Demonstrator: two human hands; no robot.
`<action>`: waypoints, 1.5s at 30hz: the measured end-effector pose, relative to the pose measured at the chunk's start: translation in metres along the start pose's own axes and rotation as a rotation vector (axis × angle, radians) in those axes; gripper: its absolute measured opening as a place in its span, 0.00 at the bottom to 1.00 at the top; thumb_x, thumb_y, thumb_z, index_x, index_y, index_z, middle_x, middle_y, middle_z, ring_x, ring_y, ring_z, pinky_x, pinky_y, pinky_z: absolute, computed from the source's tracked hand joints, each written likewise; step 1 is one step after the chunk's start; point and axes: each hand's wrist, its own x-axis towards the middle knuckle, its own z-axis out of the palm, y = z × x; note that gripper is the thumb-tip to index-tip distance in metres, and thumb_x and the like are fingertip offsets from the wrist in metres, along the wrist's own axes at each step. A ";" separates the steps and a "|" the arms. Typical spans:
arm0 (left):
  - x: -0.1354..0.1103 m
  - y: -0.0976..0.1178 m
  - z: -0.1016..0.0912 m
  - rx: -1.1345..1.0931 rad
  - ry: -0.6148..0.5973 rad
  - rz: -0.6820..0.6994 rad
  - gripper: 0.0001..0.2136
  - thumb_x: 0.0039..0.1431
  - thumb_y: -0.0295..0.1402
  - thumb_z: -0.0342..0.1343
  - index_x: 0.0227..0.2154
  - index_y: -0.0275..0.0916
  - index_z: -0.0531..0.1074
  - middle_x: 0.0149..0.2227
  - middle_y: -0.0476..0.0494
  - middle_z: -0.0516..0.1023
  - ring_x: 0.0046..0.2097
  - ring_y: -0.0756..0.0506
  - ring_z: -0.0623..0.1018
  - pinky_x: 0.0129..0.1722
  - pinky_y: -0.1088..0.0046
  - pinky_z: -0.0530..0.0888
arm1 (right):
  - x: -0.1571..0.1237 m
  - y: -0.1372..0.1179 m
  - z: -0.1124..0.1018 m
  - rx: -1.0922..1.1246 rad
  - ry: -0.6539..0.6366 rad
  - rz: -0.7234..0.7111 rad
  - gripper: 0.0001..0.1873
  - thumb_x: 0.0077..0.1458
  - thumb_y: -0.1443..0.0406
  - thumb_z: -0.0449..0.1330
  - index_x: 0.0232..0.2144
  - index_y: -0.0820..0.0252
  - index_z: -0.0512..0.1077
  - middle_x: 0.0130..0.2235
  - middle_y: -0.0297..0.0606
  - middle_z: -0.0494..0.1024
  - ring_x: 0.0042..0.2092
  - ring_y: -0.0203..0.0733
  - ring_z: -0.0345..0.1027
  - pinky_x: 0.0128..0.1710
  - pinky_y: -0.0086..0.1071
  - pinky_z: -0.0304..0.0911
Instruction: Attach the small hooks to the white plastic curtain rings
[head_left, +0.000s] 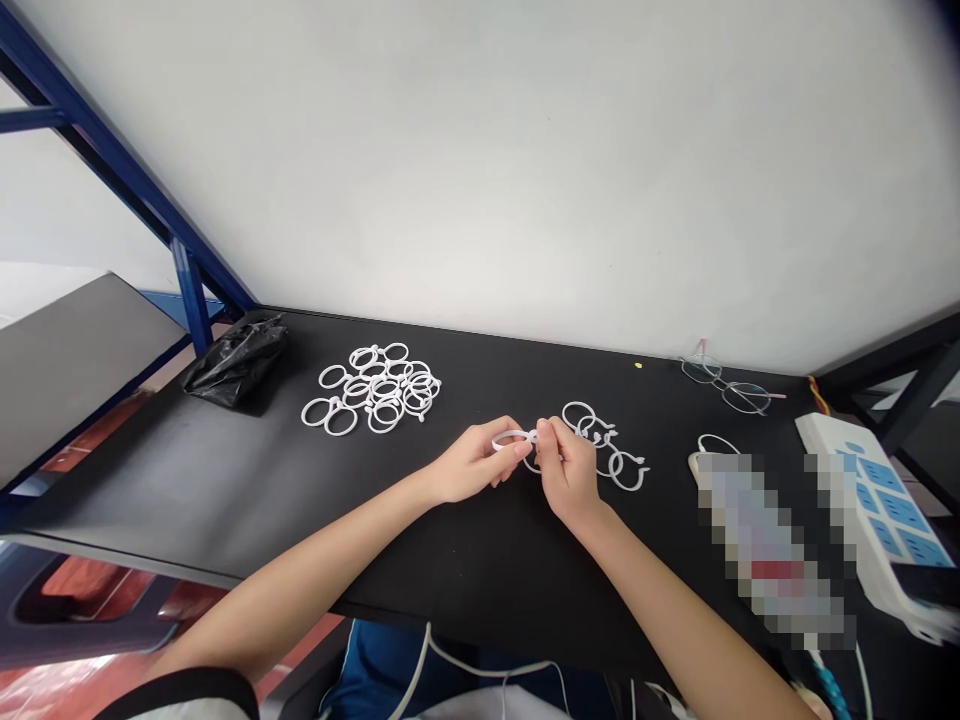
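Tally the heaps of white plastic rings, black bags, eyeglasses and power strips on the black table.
Heaps of white plastic rings: 2
Black plastic bags: 1
Wire-rimmed eyeglasses: 1
Power strips: 1
Total: 5

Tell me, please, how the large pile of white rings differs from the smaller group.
The large pile holds many more rings than the smaller group. The pile's rings overlap tightly; the group's lie looser. The pile sits farther from the right hand; the group lies beside it. Both are white plastic on the black tabletop.
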 end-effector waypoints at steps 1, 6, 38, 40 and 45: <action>0.000 0.001 0.000 0.003 0.000 0.000 0.17 0.65 0.48 0.48 0.34 0.36 0.63 0.21 0.53 0.67 0.23 0.54 0.66 0.26 0.76 0.65 | 0.000 0.000 0.000 -0.003 -0.001 -0.002 0.20 0.68 0.62 0.46 0.22 0.57 0.53 0.18 0.26 0.56 0.19 0.30 0.50 0.20 0.27 0.49; 0.000 0.001 0.000 -0.004 -0.001 -0.004 0.17 0.65 0.47 0.48 0.33 0.37 0.63 0.20 0.54 0.66 0.22 0.53 0.67 0.26 0.76 0.67 | -0.001 0.000 0.000 0.005 -0.030 0.003 0.19 0.68 0.63 0.45 0.22 0.57 0.54 0.18 0.26 0.56 0.19 0.30 0.51 0.20 0.27 0.49; -0.001 0.005 -0.001 -0.113 -0.070 -0.126 0.16 0.64 0.48 0.49 0.35 0.38 0.61 0.15 0.59 0.61 0.18 0.54 0.66 0.22 0.72 0.78 | 0.001 0.001 -0.001 -0.100 -0.071 -0.021 0.20 0.69 0.61 0.43 0.23 0.56 0.53 0.18 0.27 0.58 0.18 0.31 0.53 0.20 0.28 0.50; -0.001 0.005 -0.002 -0.119 -0.071 -0.126 0.16 0.64 0.47 0.49 0.35 0.38 0.61 0.15 0.59 0.62 0.18 0.54 0.66 0.23 0.72 0.78 | 0.001 0.002 -0.001 -0.096 -0.070 -0.018 0.20 0.69 0.61 0.43 0.23 0.56 0.53 0.18 0.27 0.59 0.18 0.31 0.53 0.20 0.28 0.50; 0.001 0.002 -0.005 -0.085 -0.049 -0.113 0.16 0.63 0.48 0.51 0.35 0.37 0.63 0.15 0.58 0.63 0.19 0.53 0.68 0.23 0.73 0.76 | 0.001 0.004 0.001 -0.083 -0.069 -0.020 0.19 0.68 0.61 0.44 0.23 0.56 0.54 0.18 0.27 0.58 0.19 0.31 0.52 0.21 0.28 0.49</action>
